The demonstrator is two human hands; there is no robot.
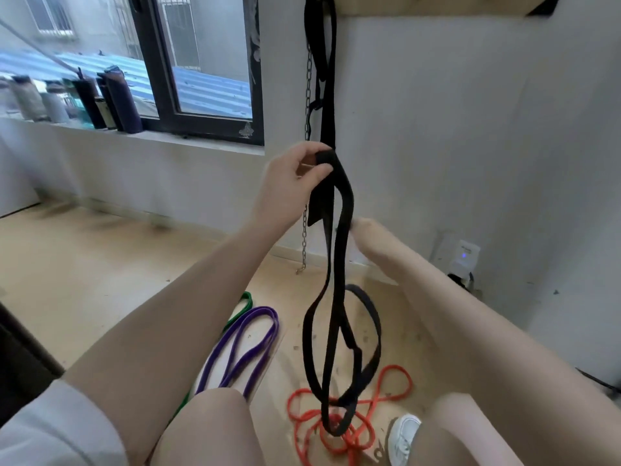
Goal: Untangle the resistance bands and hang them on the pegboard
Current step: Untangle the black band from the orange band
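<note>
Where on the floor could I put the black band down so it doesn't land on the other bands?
The wide bare floor on the left, between the window wall and the purple band, is free. Under the black band it is crowded: the red band lies tangled there, with the purple and green band beside it.

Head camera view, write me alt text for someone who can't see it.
A person's left hand pinches a black resistance band hanging from the pegboard, while the right hand sits behind its strands. Purple, green and red bands lie on the floor.
</note>
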